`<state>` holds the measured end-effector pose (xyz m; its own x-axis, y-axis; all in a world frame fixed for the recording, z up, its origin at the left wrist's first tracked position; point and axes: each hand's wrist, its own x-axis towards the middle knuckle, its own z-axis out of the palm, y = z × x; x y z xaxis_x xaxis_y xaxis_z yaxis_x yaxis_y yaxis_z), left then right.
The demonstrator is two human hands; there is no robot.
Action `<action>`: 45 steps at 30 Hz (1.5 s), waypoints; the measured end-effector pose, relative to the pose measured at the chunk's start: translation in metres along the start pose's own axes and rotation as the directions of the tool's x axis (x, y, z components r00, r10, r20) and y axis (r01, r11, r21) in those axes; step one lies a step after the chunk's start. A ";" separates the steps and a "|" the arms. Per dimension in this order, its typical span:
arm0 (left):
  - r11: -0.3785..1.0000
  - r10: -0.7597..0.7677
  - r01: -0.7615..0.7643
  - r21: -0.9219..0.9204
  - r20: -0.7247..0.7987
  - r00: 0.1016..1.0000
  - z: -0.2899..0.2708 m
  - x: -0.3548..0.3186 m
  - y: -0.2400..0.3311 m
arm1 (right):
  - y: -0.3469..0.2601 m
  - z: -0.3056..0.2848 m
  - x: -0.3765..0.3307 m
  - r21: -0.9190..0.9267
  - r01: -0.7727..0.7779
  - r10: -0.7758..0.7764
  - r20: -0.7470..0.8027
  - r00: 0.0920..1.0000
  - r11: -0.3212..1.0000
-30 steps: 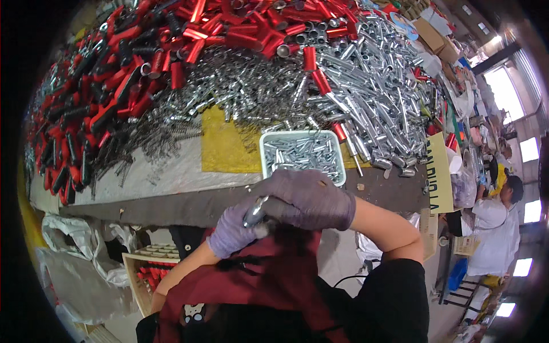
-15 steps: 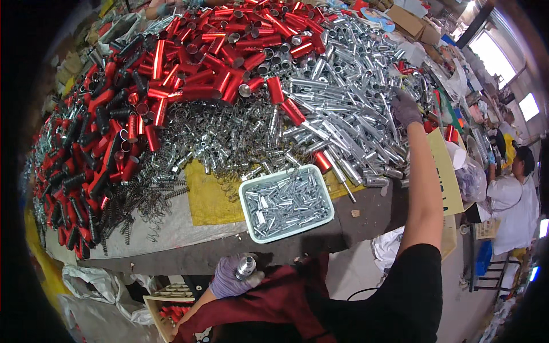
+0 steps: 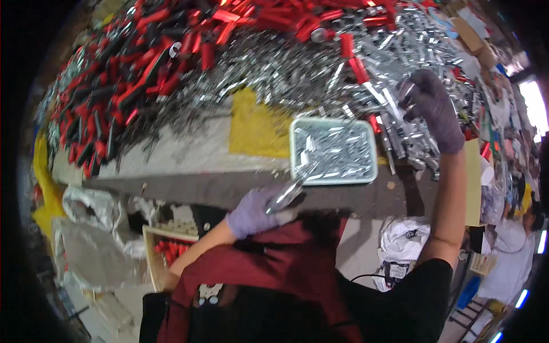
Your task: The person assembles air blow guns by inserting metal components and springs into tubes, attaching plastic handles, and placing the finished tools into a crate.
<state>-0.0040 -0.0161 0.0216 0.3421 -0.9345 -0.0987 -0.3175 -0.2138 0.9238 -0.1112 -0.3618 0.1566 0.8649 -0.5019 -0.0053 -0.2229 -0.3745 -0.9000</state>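
My left hand (image 3: pixel 256 212), in a pale purple glove, is closed around a shiny silver metal tube (image 3: pixel 284 197) near the table's front edge. The tube tilts up and to the right, its far end close to the tray. My right hand (image 3: pixel 432 108), in a darker purple glove, is raised over the right side of the heap. Its fingers are curled around a short silver tube (image 3: pixel 406 91), blurred by motion. Below it lie loose silver tubes (image 3: pixel 394 128). Between the hands stands a pale green plastic tray (image 3: pixel 337 182) filled with small silver metal pieces (image 3: pixel 334 151).
Red tubes (image 3: pixel 274 20) are heaped at the back, and red-and-black handles (image 3: pixel 108 97) at the left. A yellow cloth (image 3: pixel 251 128) lies under the metal parts. A crate (image 3: pixel 153 251) with red parts is below the table. At far right is another person (image 3: pixel 509 246).
My right hand has lifted off the heap and come nearer with a silver tube. My left hand has tilted its tube from upright toward the right. The view has shifted.
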 end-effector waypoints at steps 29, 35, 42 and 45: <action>0.981 0.064 -0.021 -0.192 0.221 0.973 -0.009 0.000 -0.022 | -0.089 0.165 -0.078 -0.620 0.467 -0.003 0.599 0.800 0.630; 0.984 0.133 -0.106 -0.142 0.194 0.972 -0.010 -0.001 -0.021 | -0.081 0.167 -0.077 -0.343 0.653 -0.277 0.703 0.656 0.676; 0.993 0.088 -0.072 -0.088 0.201 0.976 -0.010 -0.002 -0.018 | -0.078 0.164 -0.083 -0.467 0.486 -0.115 0.623 0.773 0.739; 0.990 0.112 -0.092 -0.109 0.189 0.976 -0.005 -0.002 -0.023 | -0.085 0.163 -0.088 -0.594 0.433 0.007 0.594 0.805 0.678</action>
<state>0.0066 -0.0080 0.0024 0.1307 -0.9894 -0.0633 -0.2493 -0.0946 0.9638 -0.0947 -0.1592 0.1631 0.9614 0.0567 -0.2693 -0.0439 -0.9345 -0.3533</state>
